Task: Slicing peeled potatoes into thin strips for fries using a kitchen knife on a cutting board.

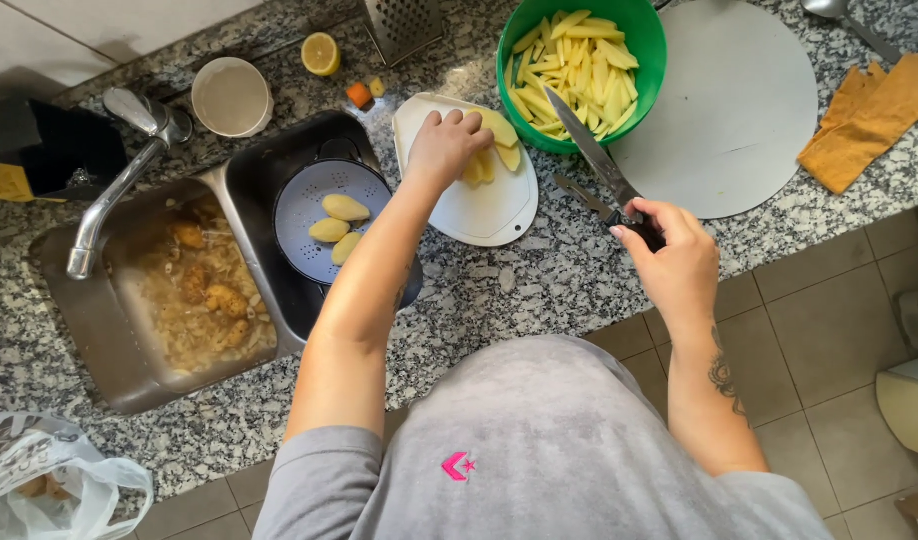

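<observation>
My left hand (444,145) pressed flat on the potato slices (494,150) at the upper centre, fingers curled over them to pin them on the small white cutting board (479,215). My right hand (674,260) had its fingers wrapped shut round the knife (594,155) handle, the blade lifted over the green bowl (649,75) rim, clear of my knuckles. The board's left edge nearly reached the sink (269,170); bare tabletop (549,280) lay below.
</observation>
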